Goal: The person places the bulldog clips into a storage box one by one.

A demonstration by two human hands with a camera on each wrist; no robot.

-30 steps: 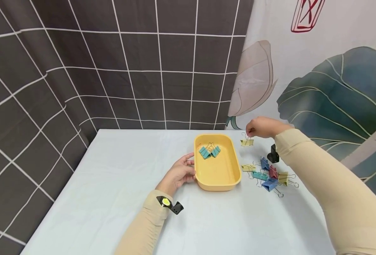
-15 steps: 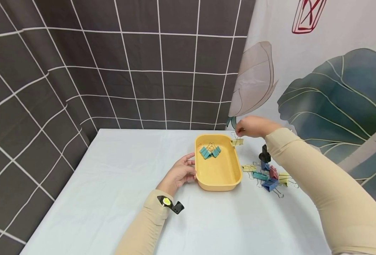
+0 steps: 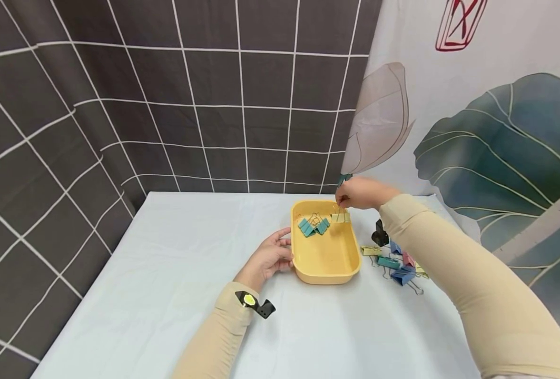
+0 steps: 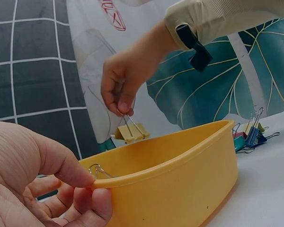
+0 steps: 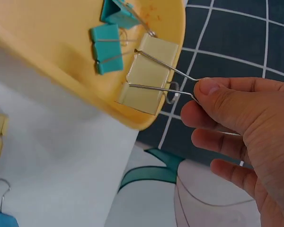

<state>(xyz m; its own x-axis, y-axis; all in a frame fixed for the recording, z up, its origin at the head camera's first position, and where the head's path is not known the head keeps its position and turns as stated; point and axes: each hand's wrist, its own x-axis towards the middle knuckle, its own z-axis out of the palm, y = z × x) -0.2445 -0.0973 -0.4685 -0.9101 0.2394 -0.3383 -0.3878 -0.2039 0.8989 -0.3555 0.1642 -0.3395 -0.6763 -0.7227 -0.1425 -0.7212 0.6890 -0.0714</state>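
The person's left hand [image 3: 266, 259] is nearest of the working things, its fingers bent against the left side of a yellow tray [image 3: 327, 260], gripping it with the thumb at the rim; how far they reach around or beneath it is hard to make out. The tray is rounded at the corners, with deep smooth walls and small orange marks on its floor. Towards the far left end, two teal binder clips [image 5: 108, 48] sit in a V inside it, wire handles close together. Beside them, over the far right corner, hangs a pale yellow binder clip [image 5: 149, 72], glossy, its body downward. The right hand [image 3: 362, 193] pinches the end of one silvery wire handle between thumb and index finger; the other handle's loop is free, and the remaining fingers are loosely bent.

Nearer the person, a black strap [image 3: 248, 300] with a bright yellow patch circles the left cuff. The beige right sleeve [image 3: 469, 279] slants across the head view and hides part of a heap just right of the tray: a yellow clip [image 3: 371, 251], a green-teal clip [image 3: 388, 262], blue clips [image 3: 404, 275], a red clip [image 3: 408, 259] and another yellowish one [image 3: 421, 271]. All lie on the white tabletop [image 3: 175, 284]. Behind it hang dark gridded fabric [image 3: 265, 129] and a pale leaf-printed cloth [image 3: 502, 123].
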